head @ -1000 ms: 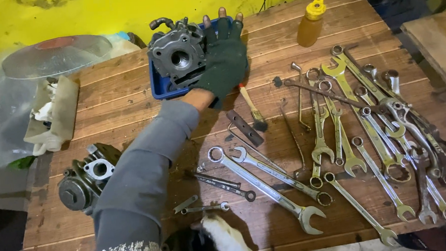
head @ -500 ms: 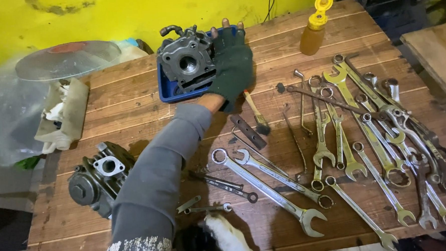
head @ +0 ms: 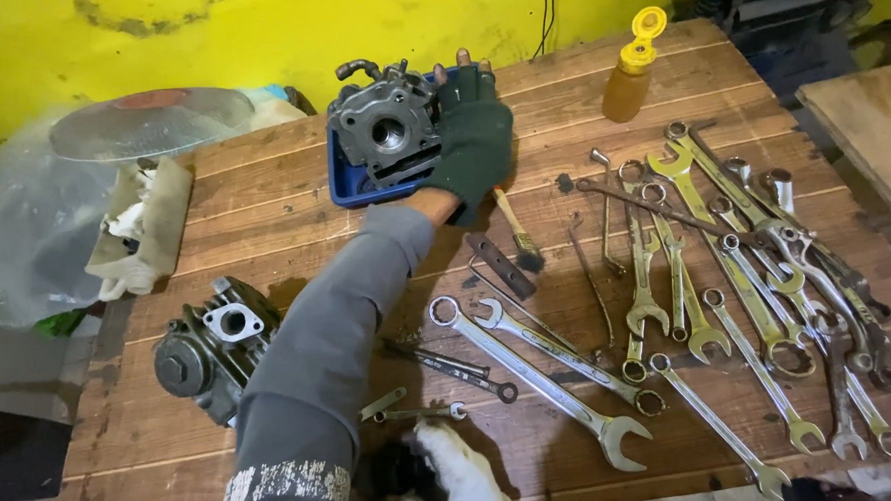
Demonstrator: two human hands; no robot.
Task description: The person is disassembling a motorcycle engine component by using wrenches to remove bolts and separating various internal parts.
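A wooden plank table point(head: 263, 203) fills the view, set against a yellow wall point(head: 256, 28). Your left hand point(head: 471, 139), in a dark green fingerless glove, reaches to the far edge and closes around the right side of a grey engine cylinder head point(head: 385, 128), which sits in a blue tray point(head: 348, 190) near the middle of that far edge. Your right hand point(head: 455, 475), in a white glove, rests at the near edge; you cannot tell whether it is open or closed. A second cylinder head point(head: 209, 346) lies near the left edge. A crowd of spanners point(head: 727, 278) covers the table's right half, with one large spanner point(head: 536, 377) just beyond your right hand. An amber bottle with a yellow cap point(head: 633, 67) stands at the far edge. A small brush point(head: 515, 227) lies just beside your left wrist.
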